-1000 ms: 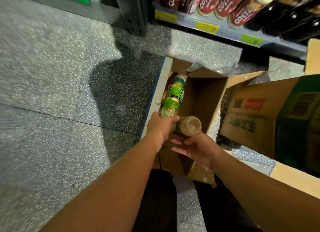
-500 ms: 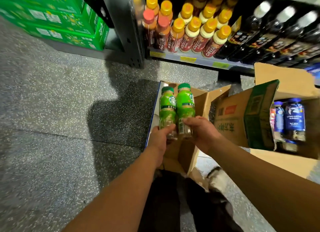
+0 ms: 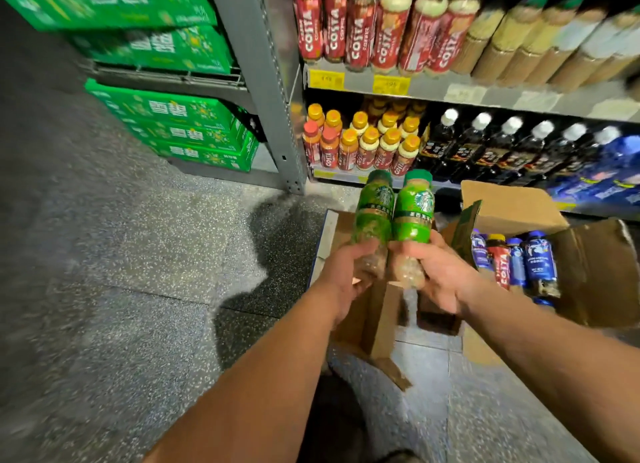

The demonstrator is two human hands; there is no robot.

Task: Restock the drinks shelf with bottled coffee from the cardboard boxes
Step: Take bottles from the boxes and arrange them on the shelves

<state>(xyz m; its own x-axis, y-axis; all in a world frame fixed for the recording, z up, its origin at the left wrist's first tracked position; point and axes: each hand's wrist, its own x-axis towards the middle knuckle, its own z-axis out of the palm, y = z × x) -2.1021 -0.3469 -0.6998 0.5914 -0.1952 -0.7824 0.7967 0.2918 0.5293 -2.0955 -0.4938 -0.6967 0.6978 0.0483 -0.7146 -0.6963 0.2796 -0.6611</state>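
Observation:
I hold two green-labelled coffee bottles side by side above an open cardboard box [image 3: 377, 320] on the floor. My left hand [image 3: 341, 282] grips the base of the left bottle [image 3: 374, 216]. My right hand [image 3: 436, 275] grips the base of the right bottle [image 3: 414, 213]. Both bottles tilt away from me with their green caps toward the drinks shelf [image 3: 485, 97]. The shelf's lower row carries red-labelled coffee bottles [image 3: 363, 144] with orange caps and dark bottles [image 3: 491, 147] with white caps.
A second open box [image 3: 595, 265] at the right holds blue and red bottles [image 3: 519, 261]. Green cartons [image 3: 187, 130] are stacked on the rack at the left, behind a grey upright post [image 3: 266, 81]. Speckled floor [image 3: 121, 254] spreads to the left.
Both hands took the two green bottles out of the box and raised them toward the shelf. My view has tilted up, so more of the shelves shows.

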